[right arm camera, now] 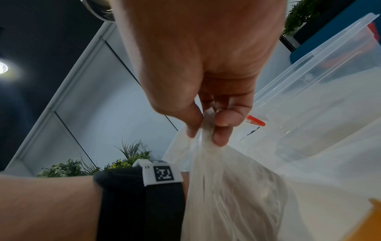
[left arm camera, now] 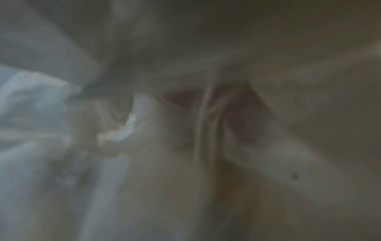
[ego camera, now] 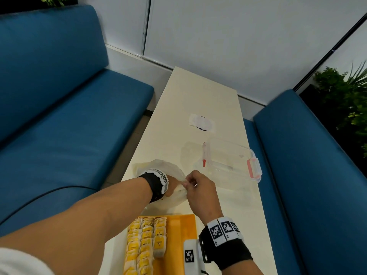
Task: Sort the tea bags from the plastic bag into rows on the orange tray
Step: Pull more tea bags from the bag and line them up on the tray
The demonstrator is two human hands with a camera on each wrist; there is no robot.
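Right hand (right arm camera: pixel 208 91) pinching plastic bag (right arm camera: pixel 230 187) rim, left hand (ego camera: pixel 172 187) reaching inside, grip unseen

No words, brands or numbers can be read anywhere. The wristbands (ego camera: pixel 225 229) carry black-and-white square code markers (patterns, not lettering), and one such marker shows on the left wristband (right arm camera: pixel 163 173) in the right wrist view. The tea bags (ego camera: pixel 159 243) on the orange tray (ego camera: pixel 178 235) bear yellow labels with dark print too small to read.
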